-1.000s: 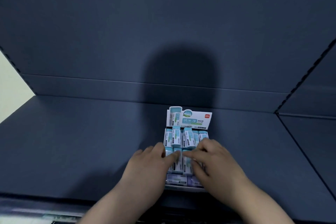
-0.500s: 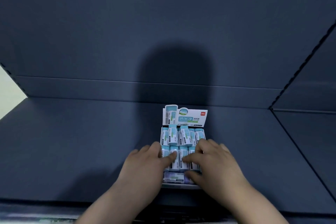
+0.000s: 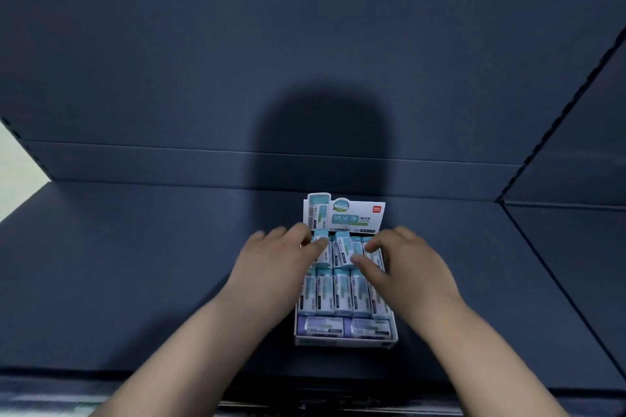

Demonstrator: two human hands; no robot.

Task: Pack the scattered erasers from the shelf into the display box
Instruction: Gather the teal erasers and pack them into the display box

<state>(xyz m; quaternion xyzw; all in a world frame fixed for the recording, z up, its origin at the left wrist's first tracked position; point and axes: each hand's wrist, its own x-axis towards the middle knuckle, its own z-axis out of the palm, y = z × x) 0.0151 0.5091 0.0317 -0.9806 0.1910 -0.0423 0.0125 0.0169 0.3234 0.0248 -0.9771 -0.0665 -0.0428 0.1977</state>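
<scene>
The display box [image 3: 345, 344] sits on the shelf [image 3: 135, 264], its nearest rows packed neat. Over its back row, the left hand [image 3: 274, 261] lays relaxed fingers on a crooked eraser [image 3: 321, 247]. The right hand [image 3: 410, 264] curls there too, pinching or just nudging, I can't tell. Looks like final tidying: next, seat those back erasers [image 3: 347, 249] straight below the box's header card [image 3: 349, 217].
</scene>
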